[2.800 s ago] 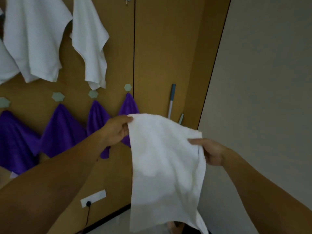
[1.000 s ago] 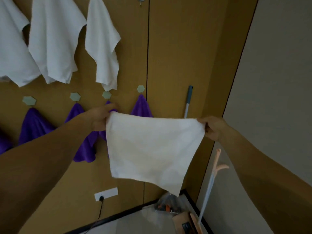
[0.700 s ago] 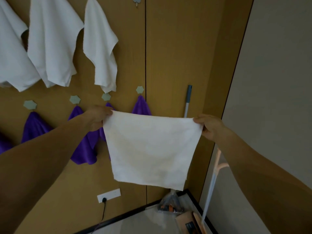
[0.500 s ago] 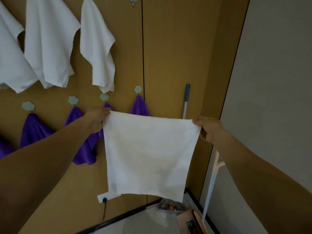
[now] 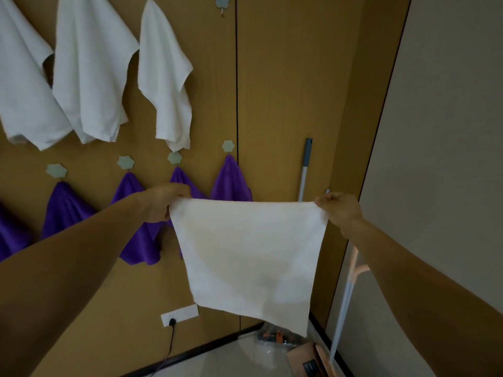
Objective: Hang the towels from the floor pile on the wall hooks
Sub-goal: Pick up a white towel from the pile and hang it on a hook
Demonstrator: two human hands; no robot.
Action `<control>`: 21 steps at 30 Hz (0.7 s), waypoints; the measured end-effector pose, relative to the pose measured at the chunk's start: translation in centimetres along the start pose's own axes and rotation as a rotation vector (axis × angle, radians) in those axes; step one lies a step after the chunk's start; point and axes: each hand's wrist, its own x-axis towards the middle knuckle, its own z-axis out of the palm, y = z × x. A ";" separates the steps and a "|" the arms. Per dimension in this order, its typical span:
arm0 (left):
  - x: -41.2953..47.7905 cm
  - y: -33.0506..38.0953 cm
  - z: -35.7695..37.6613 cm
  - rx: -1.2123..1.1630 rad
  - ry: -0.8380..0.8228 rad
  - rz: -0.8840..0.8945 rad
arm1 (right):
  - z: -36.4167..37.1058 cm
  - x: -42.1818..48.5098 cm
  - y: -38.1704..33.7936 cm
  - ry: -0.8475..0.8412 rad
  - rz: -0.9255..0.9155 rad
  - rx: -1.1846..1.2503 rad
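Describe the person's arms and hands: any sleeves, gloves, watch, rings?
The left arm and right arm are bare to the frame edge, with no sleeves in view. The left hand and right hand wear no gloves. No watch, wristband or ring shows, though the fingers are partly hidden.

No legible text or labels

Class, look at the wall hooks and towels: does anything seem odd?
Nothing damaged or spilled. The upper row's rightmost hook is bare beside the hung white towels; the held white towel is not yet hung.
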 end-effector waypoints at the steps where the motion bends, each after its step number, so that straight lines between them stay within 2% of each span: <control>1: -0.2 0.0 -0.2 0.083 -0.054 -0.001 | -0.1 0.0 -0.3 -0.009 -0.018 0.021; 5: -0.1 0.1 -0.5 0.349 -0.147 0.028 | -0.8 0.5 -1.1 -0.023 -0.027 0.081; 9: 0.1 0.2 0.3 0.458 -0.020 0.162 | -1.4 1.2 -1.2 0.015 -0.013 0.062; 13: -0.1 0.6 1.3 0.353 0.072 0.324 | -1.7 1.1 -1.8 -0.026 -0.085 -0.040; 16: -0.4 1.1 2.0 0.207 0.205 0.430 | -1.9 0.6 -3.0 -0.092 -0.195 -0.221; 19: -0.5 1.7 2.4 0.083 0.288 0.475 | -1.9 0.4 -4.1 -0.091 -0.257 -0.333; 21: -0.7 2.4 2.6 -0.019 0.336 0.477 | -2.2 0.6 -4.7 -0.074 -0.247 -0.296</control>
